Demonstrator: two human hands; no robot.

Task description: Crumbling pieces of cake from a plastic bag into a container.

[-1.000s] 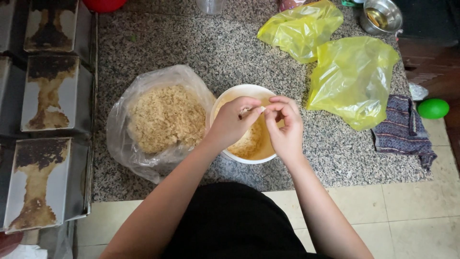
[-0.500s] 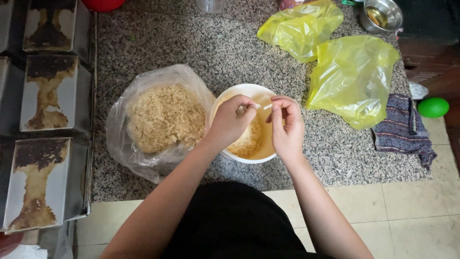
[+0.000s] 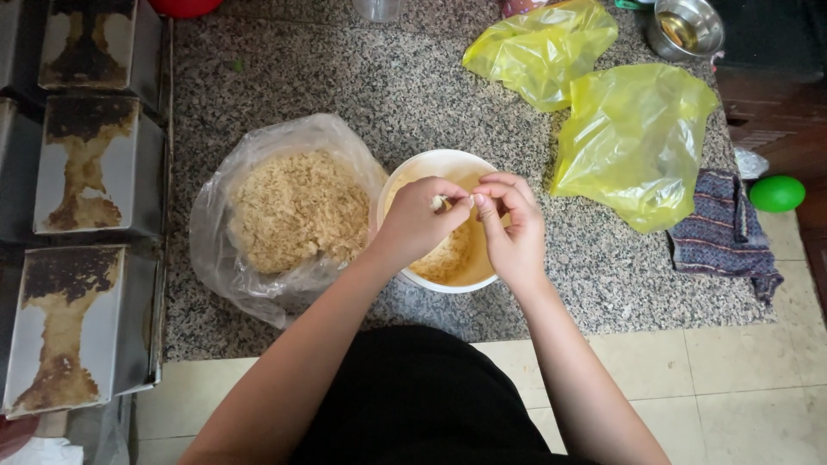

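Observation:
A white bowl with yellowish-brown mix inside stands on the speckled granite counter. Both hands hover over it. My left hand pinches a small pale piece between thumb and fingers. My right hand has its fingertips closed on the same small piece, touching the left fingers. To the left of the bowl lies a clear plastic bag full of dry brownish crumbs, its mouth open.
Two crumpled yellow plastic bags lie right of the bowl. A dark cloth, a green ball and a steel cup sit at the right. Rusty metal tins line the left edge.
The hands stayed over the bowl, shifting slightly; the fingertips have come closer together around the small piece.

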